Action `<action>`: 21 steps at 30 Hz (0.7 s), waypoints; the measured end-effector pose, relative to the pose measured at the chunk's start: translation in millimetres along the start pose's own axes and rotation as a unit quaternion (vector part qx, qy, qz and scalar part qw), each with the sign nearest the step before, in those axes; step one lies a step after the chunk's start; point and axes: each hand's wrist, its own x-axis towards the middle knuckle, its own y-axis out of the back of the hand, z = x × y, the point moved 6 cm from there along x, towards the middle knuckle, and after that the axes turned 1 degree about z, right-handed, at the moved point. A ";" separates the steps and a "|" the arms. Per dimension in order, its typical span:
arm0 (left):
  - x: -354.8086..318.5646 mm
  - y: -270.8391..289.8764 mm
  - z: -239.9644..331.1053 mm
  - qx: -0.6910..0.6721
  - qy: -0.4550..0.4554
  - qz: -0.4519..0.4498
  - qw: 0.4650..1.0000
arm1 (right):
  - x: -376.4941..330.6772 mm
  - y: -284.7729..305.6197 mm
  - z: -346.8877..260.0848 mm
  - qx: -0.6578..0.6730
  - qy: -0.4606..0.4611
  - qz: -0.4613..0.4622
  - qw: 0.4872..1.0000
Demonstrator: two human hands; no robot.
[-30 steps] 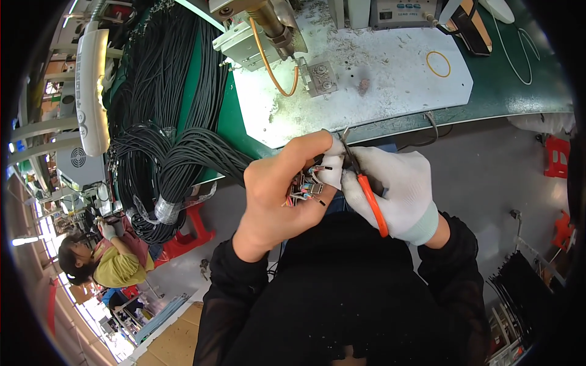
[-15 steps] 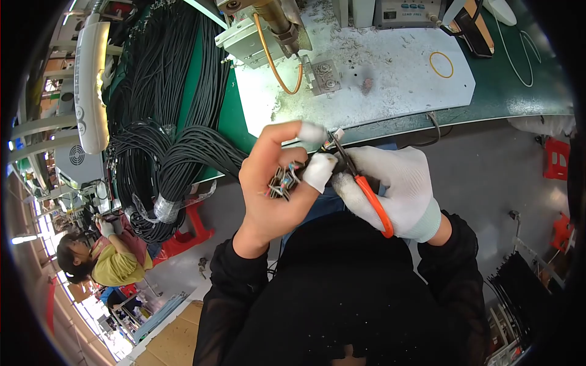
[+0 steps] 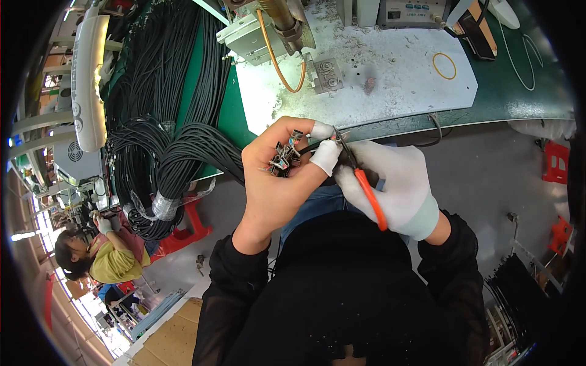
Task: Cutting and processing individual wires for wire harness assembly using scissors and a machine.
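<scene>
Clips (image 3: 284, 160), small and grey, sit bunched in the bare left hand (image 3: 274, 183), which grips them. The gloved right hand (image 3: 390, 183) squeezes orange-handled cutters (image 3: 366, 195) beside them.

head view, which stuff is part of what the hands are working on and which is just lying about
In use:
- left hand, holding small grey connectors
- right hand, white-gloved, holding orange-handled pliers

Lying about:
- black cable bundles
- yellow rubber band
- white mat
- red stool
</scene>
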 end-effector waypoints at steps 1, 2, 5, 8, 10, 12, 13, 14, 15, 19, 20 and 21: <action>0.4 -0.1 0.8 0.007 -0.001 -0.007 1.000 | -1.2 -4.7 4.8 0.075 -0.057 -0.041 0.995; 0.7 -0.1 1.7 0.014 -0.001 -0.014 1.000 | -1.2 -5.5 4.4 0.075 -0.056 -0.042 0.995; 1.7 -1.9 2.1 0.023 -0.001 -0.005 1.000 | -0.6 -3.9 1.8 0.048 -0.026 0.001 0.999; 1.6 -1.9 2.3 0.026 0.001 0.025 0.999 | -1.1 -3.6 0.9 -0.005 0.030 0.033 0.999; 1.3 -2.4 6.0 0.040 -0.017 0.020 0.999 | -1.9 -2.6 -2.2 -0.031 0.058 0.049 0.997; 1.2 -2.8 7.8 0.046 -0.026 0.018 0.998 | -2.5 -3.3 0.1 0.020 0.013 0.045 0.999; 1.0 -2.9 8.3 0.042 -0.028 0.020 0.999 | -2.5 -3.8 1.7 0.046 -0.009 0.043 0.998; 0.8 -2.8 8.8 0.038 -0.031 0.022 0.999 | -2.2 -3.7 1.2 0.046 -0.009 0.042 0.998; 0.9 -2.9 9.8 0.034 -0.033 0.023 0.999 | -1.8 -3.5 -0.1 0.041 -0.004 0.040 0.998; 0.9 -0.4 15.2 0.066 -0.032 0.029 0.997 | -1.0 -1.9 -2.7 -0.008 0.036 0.039 0.999; 0.7 0.1 14.3 0.066 -0.032 0.030 0.997 | -1.0 -1.1 -4.3 -0.045 0.067 0.043 0.996; 0.8 1.1 12.5 0.058 -0.035 0.034 0.997 | -1.7 -1.3 -6.9 -0.082 0.099 0.047 0.991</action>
